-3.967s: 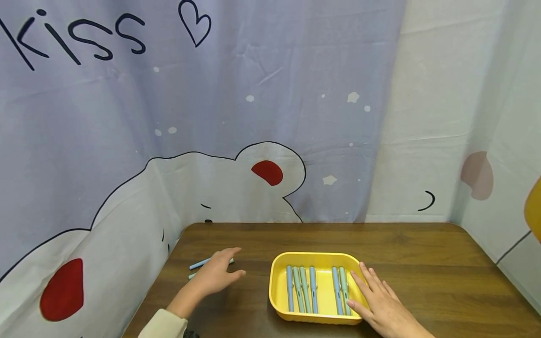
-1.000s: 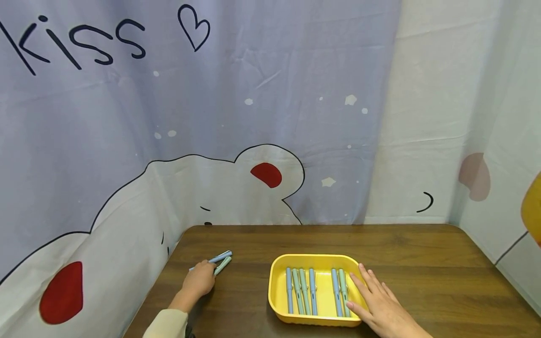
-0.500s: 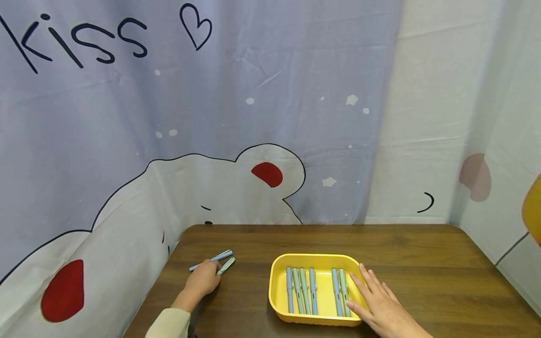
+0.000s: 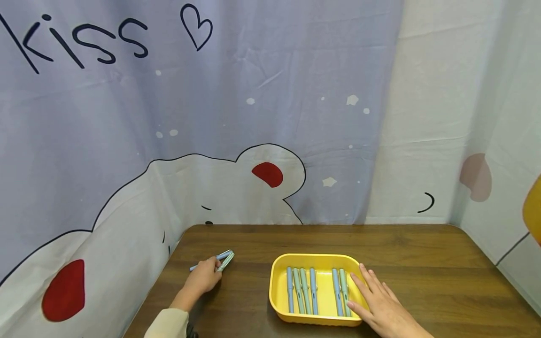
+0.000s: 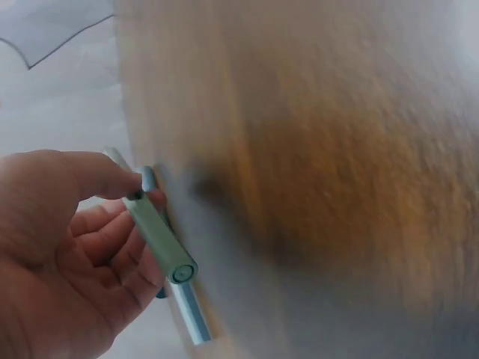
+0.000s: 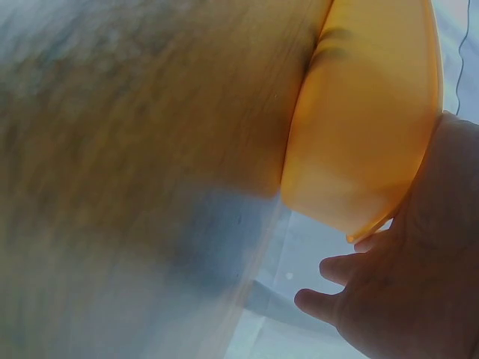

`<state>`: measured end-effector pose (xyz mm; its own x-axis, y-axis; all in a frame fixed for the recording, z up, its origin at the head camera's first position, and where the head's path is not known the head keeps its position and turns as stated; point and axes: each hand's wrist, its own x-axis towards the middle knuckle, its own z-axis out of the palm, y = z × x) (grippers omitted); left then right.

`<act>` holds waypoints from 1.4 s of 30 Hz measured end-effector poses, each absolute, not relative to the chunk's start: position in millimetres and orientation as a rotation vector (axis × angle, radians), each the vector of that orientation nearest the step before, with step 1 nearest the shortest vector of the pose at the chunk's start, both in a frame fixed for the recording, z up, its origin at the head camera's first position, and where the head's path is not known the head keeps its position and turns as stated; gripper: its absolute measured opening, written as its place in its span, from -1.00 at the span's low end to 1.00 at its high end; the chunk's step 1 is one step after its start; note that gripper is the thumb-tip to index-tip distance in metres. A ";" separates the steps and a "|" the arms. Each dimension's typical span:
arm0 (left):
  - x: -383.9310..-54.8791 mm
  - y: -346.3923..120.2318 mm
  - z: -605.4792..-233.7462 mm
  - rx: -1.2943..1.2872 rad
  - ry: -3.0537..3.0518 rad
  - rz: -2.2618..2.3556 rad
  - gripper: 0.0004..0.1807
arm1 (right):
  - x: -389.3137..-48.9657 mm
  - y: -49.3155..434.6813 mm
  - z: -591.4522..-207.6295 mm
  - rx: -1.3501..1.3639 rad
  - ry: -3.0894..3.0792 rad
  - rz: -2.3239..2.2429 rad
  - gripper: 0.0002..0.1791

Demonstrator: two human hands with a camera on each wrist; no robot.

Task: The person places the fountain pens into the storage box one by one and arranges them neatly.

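My left hand (image 4: pixel 204 276) pinches a green pen (image 4: pixel 226 261) between thumb and fingers at the table's left. In the left wrist view the green pen (image 5: pixel 161 235) slants with its round end towards the camera. A blue pen (image 4: pixel 223 255) lies on the table just behind it, partly hidden by the hand. My right hand (image 4: pixel 382 305) rests on the right rim of a yellow tray (image 4: pixel 324 293) with its fingers spread. Blue pens (image 4: pixel 313 291) and green pens (image 4: pixel 344 291) lie lengthwise in the tray, in a left group and a right pair.
The brown wooden table (image 4: pixel 405 249) runs back to a printed curtain (image 4: pixel 321 126). Between the left hand and the tray is a stretch of table. In the right wrist view, the tray's outer wall (image 6: pixel 367 112) stands beside the hand.
My left hand has come down from hovering open over the two loose pens and now grips the green one, whose end has swung closer to the blue pen. The right hand has stayed put.
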<state>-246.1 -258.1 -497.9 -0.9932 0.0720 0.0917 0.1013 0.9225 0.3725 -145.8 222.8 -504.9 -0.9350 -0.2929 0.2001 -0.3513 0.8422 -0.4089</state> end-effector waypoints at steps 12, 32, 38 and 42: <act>-241.0 -243.2 -476.4 -0.105 -2.965 -0.819 -0.61 | -146.3 223.7 -505.3 0.489 -2.900 0.677 -0.22; -219.1 -207.9 -451.2 -0.155 -2.894 -1.434 -0.48 | -145.3 223.0 -504.8 0.484 -2.904 0.695 -0.22; -214.3 -198.0 -445.9 -0.230 -2.895 -1.501 -0.44 | -145.5 222.0 -504.0 0.483 -2.902 0.695 -0.23; -211.6 -192.0 -444.6 -0.276 -2.885 -1.522 -0.42 | -145.7 221.6 -504.0 0.482 -2.898 0.694 -0.23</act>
